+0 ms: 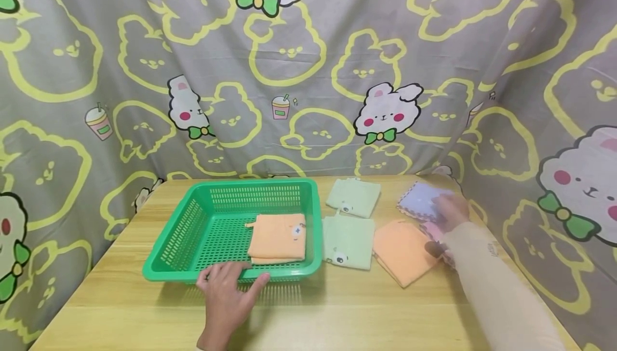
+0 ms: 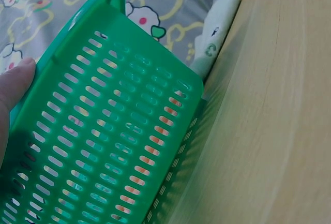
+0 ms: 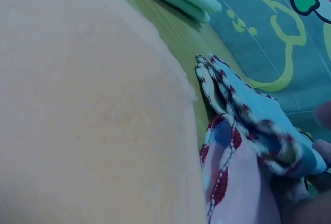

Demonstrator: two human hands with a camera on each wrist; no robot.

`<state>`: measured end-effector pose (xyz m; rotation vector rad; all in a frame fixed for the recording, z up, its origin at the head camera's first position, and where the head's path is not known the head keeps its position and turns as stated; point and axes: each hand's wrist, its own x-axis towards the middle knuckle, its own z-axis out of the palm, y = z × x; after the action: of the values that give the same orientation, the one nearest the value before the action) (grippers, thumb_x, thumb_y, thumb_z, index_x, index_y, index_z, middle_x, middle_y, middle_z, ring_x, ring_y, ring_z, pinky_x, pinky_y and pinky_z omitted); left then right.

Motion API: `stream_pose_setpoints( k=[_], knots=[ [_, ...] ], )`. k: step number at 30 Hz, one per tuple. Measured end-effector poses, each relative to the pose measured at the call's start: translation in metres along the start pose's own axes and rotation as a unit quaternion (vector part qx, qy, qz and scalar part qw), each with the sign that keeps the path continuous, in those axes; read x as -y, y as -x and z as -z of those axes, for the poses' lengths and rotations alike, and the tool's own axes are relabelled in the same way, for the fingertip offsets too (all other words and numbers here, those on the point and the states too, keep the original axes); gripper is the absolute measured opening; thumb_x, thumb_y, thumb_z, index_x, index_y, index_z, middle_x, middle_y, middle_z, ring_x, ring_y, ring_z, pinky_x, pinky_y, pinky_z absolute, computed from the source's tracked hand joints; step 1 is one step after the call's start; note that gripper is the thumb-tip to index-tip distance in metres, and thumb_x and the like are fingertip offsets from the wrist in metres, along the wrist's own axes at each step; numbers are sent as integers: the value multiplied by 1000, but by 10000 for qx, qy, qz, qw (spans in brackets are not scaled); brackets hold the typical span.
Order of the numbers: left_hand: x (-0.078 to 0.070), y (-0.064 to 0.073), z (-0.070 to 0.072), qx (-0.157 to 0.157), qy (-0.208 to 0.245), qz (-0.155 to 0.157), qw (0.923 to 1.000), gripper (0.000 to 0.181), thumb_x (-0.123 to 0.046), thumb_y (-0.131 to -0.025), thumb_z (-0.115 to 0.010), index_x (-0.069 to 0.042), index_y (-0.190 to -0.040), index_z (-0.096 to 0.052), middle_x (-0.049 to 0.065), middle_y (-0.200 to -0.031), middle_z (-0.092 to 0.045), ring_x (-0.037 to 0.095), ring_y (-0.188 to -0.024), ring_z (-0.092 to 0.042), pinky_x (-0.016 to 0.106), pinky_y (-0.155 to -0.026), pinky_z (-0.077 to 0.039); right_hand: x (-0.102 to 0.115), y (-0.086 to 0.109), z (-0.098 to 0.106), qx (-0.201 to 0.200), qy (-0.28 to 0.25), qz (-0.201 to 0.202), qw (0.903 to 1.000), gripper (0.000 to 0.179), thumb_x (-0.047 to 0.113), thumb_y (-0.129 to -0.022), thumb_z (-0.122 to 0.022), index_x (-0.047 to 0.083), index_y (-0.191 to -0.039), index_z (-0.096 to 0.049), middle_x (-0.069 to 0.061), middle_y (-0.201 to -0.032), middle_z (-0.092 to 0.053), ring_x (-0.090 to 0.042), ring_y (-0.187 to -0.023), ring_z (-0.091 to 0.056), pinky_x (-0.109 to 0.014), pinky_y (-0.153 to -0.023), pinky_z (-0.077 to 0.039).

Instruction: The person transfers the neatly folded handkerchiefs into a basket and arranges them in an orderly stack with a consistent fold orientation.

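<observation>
A green plastic basket (image 1: 159,254) with slotted walls stands on the table, and a folded orange towel (image 1: 277,236) lies in its right half. My left hand (image 1: 226,297) holds the basket's front rim, its thumb (image 2: 20,79) showing against the rim in the left wrist view. At the right, my blurred right hand (image 1: 453,210) pinches the edge of a folded light purple towel (image 1: 419,199) with a checkered border. In the right wrist view this towel (image 3: 253,102) looks bluish, with fingers (image 3: 297,203) at its lower corner. A pink towel (image 1: 434,230) lies beneath, mostly hidden by the right arm.
Two folded light green towels (image 1: 354,197) lie one behind the other, right of the basket. Beside the nearer green towel (image 1: 354,244) lies another orange towel (image 1: 405,249), turned at an angle. A patterned grey curtain (image 1: 308,77) rises behind the wooden table (image 1: 120,313).
</observation>
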<state>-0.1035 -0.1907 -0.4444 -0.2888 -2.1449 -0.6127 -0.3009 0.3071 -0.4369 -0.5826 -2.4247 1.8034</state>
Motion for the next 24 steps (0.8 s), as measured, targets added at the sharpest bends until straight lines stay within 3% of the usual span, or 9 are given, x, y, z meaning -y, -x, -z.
stream_pose_setpoints(
  k=[3,11,17,20,24],
  knots=[
    [0,0,0,-8,-10,-11,10000,61,-66,-85,-57,-7,-81,-67,8,-80,-68,29,-80,-53,60,-83,-20,2,3,-4,8,-377,-55,9993,66,9,-88,-61,2,-148,-33,-22,-149,-36,-35,-128,-41,-39,-99,-42],
    [0,0,0,10,-20,0,10000,60,-66,-85,-58,-7,-81,-68,8,-80,-68,29,-80,-53,60,-83,-20,1,8,-9,-23,-754,-219,9969,90,-5,-78,-57,8,-155,-13,-21,-158,-12,-37,-138,-23,-41,-100,-41],
    [0,0,0,-2,12,-9,10000,58,-64,-84,-60,-7,-81,-67,7,-80,-68,28,-79,-53,60,-83,-20,1,9,-12,-66,-583,-133,9982,96,-10,-71,-51,6,-155,-8,-25,-158,-8,-40,-138,-20,-35,-85,-48],
    [0,1,1,12,20,13,10000,57,-64,-84,-62,-7,-81,-68,8,-80,-68,28,-79,-53,60,-83,-20,2,7,-12,-92,-451,-92,9989,97,-10,-69,-51,5,-155,-7,-25,-158,-8,-43,-139,-18,-41,-97,-43],
    [0,1,1,26,19,34,10000,57,-64,-84,-61,-7,-81,-68,8,-80,-68,28,-80,-53,60,-83,-20,3,2,-14,-118,-709,-241,9971,101,-12,-68,-53,10,-155,-8,-19,-160,-6,-41,-142,-12,-50,-108,-29]
  ],
)
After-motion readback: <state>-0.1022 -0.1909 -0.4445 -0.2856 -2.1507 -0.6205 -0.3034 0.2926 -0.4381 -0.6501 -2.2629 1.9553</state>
